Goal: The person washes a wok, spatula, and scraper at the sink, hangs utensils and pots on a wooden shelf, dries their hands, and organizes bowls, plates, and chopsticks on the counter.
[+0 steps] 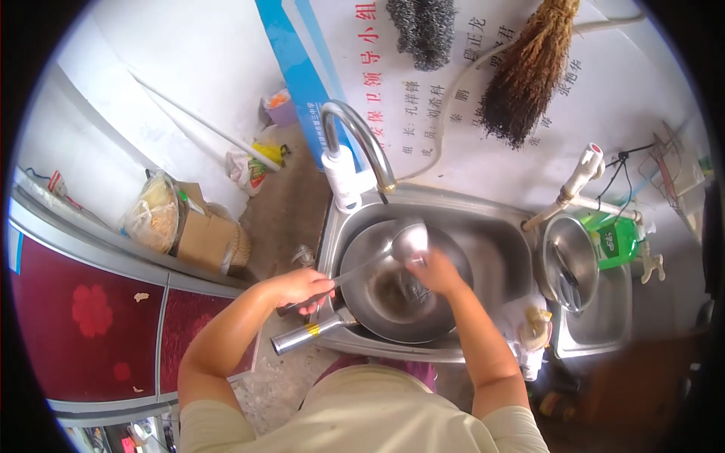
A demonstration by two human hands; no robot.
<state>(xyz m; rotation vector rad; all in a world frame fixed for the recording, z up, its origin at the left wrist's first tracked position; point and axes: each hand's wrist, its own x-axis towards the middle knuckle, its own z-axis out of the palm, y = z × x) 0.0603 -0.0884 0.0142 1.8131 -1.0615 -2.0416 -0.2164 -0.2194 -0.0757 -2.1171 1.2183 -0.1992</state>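
A metal ladle (410, 239) is held over a wok (370, 302) that sits in the steel sink (498, 264). My left hand (306, 290) is closed round the ladle's handle, left of the wok. At the ladle's bowl is my right hand (432, 270), its fingers bent against the bowl's lower edge; whether they hold anything else is hidden. Some dark water and a dark scrubber-like clump lie in the wok. The wok's handle (310, 334) sticks out over the sink's front left edge.
A curved faucet (355, 121) rises behind the wok. To the right are a metal bowl (551, 264), a green bottle (619, 243) and white pipes. A straw brush (529, 83) and steel wool (423, 34) hang on the back wall. A red cabinet (98, 325) stands left.
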